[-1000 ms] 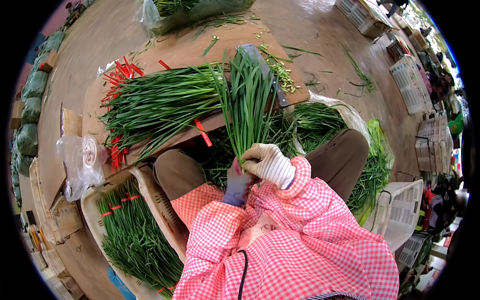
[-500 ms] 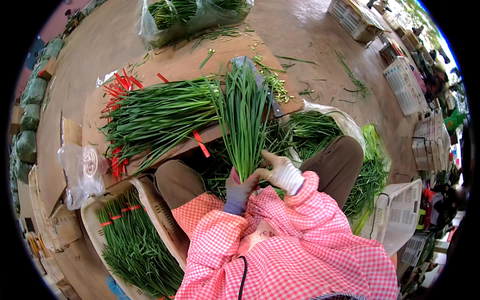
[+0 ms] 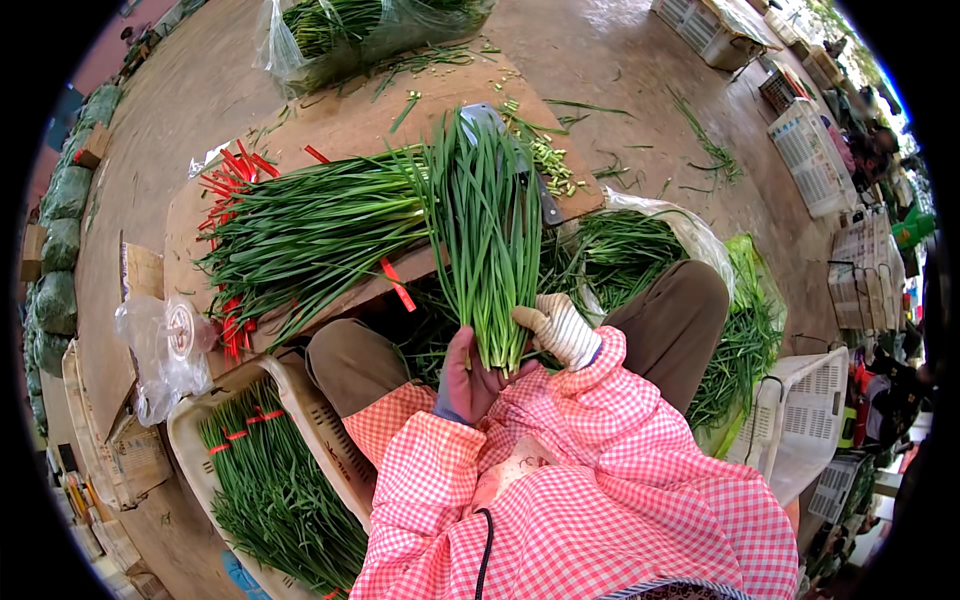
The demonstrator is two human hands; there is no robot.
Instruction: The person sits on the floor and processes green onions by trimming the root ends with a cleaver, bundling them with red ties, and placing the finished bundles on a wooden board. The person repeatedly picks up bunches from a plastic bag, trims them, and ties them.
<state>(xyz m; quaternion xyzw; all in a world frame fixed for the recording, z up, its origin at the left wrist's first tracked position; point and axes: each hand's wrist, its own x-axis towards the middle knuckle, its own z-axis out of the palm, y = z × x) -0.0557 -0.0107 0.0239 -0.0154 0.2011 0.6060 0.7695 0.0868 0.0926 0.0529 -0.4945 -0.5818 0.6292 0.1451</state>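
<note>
I hold an upright bunch of long green chives (image 3: 488,220) in front of my chest. My left hand (image 3: 468,378), in a purple glove, grips the bunch at its base. My right hand (image 3: 556,327), in a white knitted glove, is closed on the right side of the same base. Behind the bunch a large pile of loose chives (image 3: 310,225) lies across a brown board (image 3: 340,125) with red ties (image 3: 232,172) beside it. A grey knife (image 3: 545,195) rests on the board, partly hidden by the bunch.
A cream crate (image 3: 290,395) at lower left holds tied chive bundles. A clear bag with a tape roll (image 3: 165,345) lies left of it. More chives fill a plastic bag (image 3: 660,225) by my right knee. White baskets (image 3: 800,420) stand right, and a bag of greens (image 3: 350,30) at top.
My hands have pulled the bunch nearer to my body and shifted grip at its base. The right hand moved from covering the stems' front to their right side.
</note>
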